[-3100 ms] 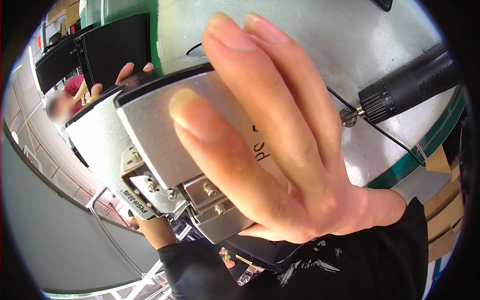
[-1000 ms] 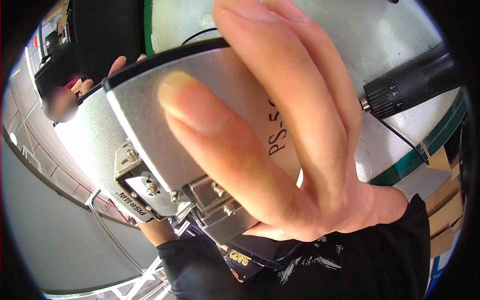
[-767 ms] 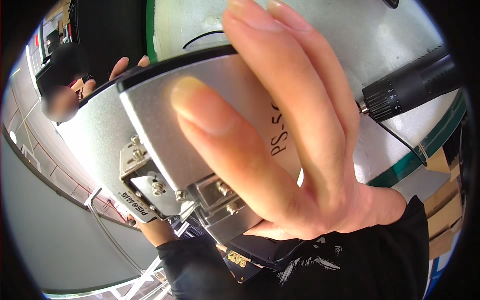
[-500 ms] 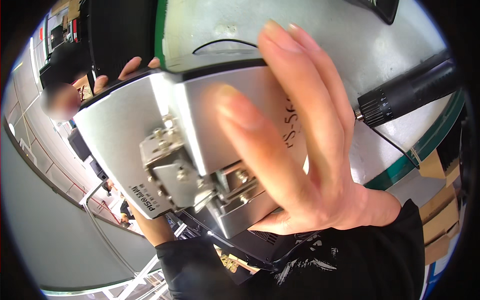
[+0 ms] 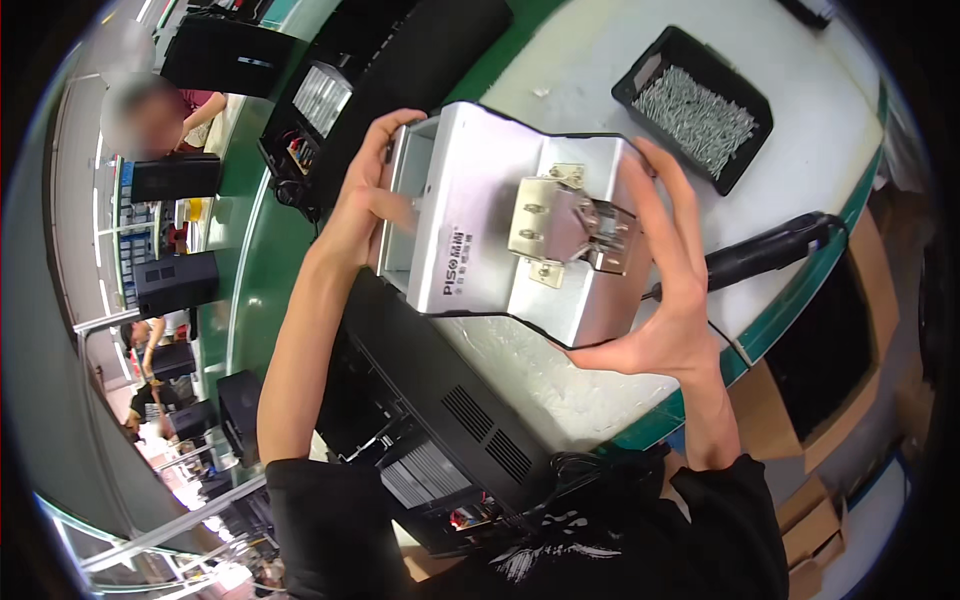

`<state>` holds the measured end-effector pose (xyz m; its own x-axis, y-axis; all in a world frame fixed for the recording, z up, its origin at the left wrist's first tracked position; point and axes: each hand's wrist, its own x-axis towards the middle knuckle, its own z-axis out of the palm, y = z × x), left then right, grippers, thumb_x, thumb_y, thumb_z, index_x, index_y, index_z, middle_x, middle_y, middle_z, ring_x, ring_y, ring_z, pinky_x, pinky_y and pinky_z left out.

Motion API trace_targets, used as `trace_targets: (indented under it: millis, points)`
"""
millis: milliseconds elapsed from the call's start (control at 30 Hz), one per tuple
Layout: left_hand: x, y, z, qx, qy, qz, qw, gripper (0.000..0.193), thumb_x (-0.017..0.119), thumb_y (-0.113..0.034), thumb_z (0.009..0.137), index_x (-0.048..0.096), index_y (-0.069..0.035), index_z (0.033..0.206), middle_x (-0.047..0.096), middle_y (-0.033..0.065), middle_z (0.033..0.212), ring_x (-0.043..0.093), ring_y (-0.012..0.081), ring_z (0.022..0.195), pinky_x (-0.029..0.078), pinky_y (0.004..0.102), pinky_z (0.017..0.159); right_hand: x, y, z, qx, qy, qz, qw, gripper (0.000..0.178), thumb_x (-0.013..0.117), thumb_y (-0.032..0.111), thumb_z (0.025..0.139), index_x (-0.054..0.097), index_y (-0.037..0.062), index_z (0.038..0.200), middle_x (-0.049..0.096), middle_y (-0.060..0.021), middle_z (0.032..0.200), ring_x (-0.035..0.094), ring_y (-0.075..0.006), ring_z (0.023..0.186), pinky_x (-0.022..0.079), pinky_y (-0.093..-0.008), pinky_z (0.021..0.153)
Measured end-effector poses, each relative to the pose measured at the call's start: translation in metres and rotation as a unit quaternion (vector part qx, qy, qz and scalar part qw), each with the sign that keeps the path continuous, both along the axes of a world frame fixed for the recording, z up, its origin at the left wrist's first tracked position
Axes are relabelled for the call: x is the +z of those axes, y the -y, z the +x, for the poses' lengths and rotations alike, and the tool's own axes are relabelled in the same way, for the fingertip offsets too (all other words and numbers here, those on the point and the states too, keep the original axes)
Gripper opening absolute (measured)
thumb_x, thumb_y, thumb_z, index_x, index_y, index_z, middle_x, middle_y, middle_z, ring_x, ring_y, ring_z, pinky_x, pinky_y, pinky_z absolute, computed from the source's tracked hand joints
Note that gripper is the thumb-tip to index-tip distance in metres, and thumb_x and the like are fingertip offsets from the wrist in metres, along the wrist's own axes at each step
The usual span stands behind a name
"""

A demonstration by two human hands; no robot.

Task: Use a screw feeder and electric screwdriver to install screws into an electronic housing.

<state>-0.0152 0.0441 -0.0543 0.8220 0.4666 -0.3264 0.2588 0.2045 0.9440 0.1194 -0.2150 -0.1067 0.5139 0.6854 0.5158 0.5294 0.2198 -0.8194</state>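
Observation:
A silver metal cover (image 5: 470,180) with black edges is held up between both my hands, above the table. On its face sits a bracket assembly (image 5: 545,225) of shiny metal plates with small fasteners. My left hand (image 5: 372,205) grips the left end, its thumb in front and its fingers around the far edge. At the right end, my right hand (image 5: 675,290) holds the cover with the fingers over the top and the thumb along the bottom edge. Just right of that hand lies a black electric screwdriver (image 5: 770,252) on the table.
A black tray (image 5: 700,55) of loose screws stands on the white tabletop (image 5: 575,60). Black machine housings (image 5: 440,395) stand close in front of me and at upper left (image 5: 440,50). Cardboard boxes (image 5: 790,400) are at right. Other people work along the green line (image 5: 250,240) at left.
The cover has moved away from the camera and turned, so its bracket now faces upward. My right fingers have shifted from across its face to its right end. The screw tray has come into view.

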Motion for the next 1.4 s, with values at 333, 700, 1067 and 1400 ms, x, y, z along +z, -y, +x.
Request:
trace_targets:
  millis: [333, 700, 1067, 1400]
  points:
    - [-0.015, -0.005, -0.003, -0.16, -0.118, 0.096, 0.975, 0.069, 0.062, -0.009, 0.09, 0.027, -0.011, 0.151, 0.045, 0.0126, 0.145, 0.048, 0.0242, 0.132, 0.041, 0.0403, 0.109, 0.052, -0.003, -0.014, -0.022, 0.113, -0.064, 0.991, 0.104, 0.084, 0.022, 0.043, 0.049, 0.005, 0.139, 0.035, -0.0264, 0.143, 0.038, -0.0456, 0.129, 0.042, -0.05, 0.099]
    - [0.018, 0.02, 0.002, -0.161, -0.115, 0.15, 0.969, 0.097, 0.064, 0.008, 0.054, 0.037, -0.013, 0.145, 0.051, 0.0106, 0.128, 0.049, 0.024, 0.12, 0.044, 0.0358, 0.098, 0.011, 0.03, 0.011, 0.008, 0.114, -0.04, 0.993, 0.119, 0.085, 0.039, 0.044, 0.037, -0.0009, 0.146, 0.029, -0.0279, 0.149, 0.036, -0.04, 0.137, 0.034, -0.0477, 0.108]
    - [0.043, 0.062, 0.005, -0.113, -0.069, 0.261, 0.956, 0.081, 0.07, -0.002, 0.061, 0.046, -0.012, 0.138, 0.063, 0.0051, 0.075, 0.056, 0.0121, 0.067, 0.047, 0.0276, 0.067, -0.044, 0.057, 0.017, 0.024, -0.057, 0.015, 0.998, 0.135, 0.089, 0.033, 0.04, 0.022, -0.0052, 0.15, 0.022, -0.0238, 0.153, 0.028, -0.0325, 0.142, 0.026, -0.0416, 0.114]
    - [0.033, 0.045, -0.014, -0.071, -0.077, 0.382, 0.918, 0.076, 0.066, -0.004, 0.065, 0.045, -0.01, 0.139, 0.066, 0.0147, 0.087, 0.064, 0.0228, 0.076, 0.051, 0.0329, 0.075, -0.05, 0.018, 0.015, 0.086, -0.065, -0.029, 0.994, 0.132, 0.087, 0.02, 0.049, 0.01, -0.004, 0.153, 0.029, -0.0198, 0.151, 0.037, -0.0287, 0.137, 0.027, -0.0387, 0.114]
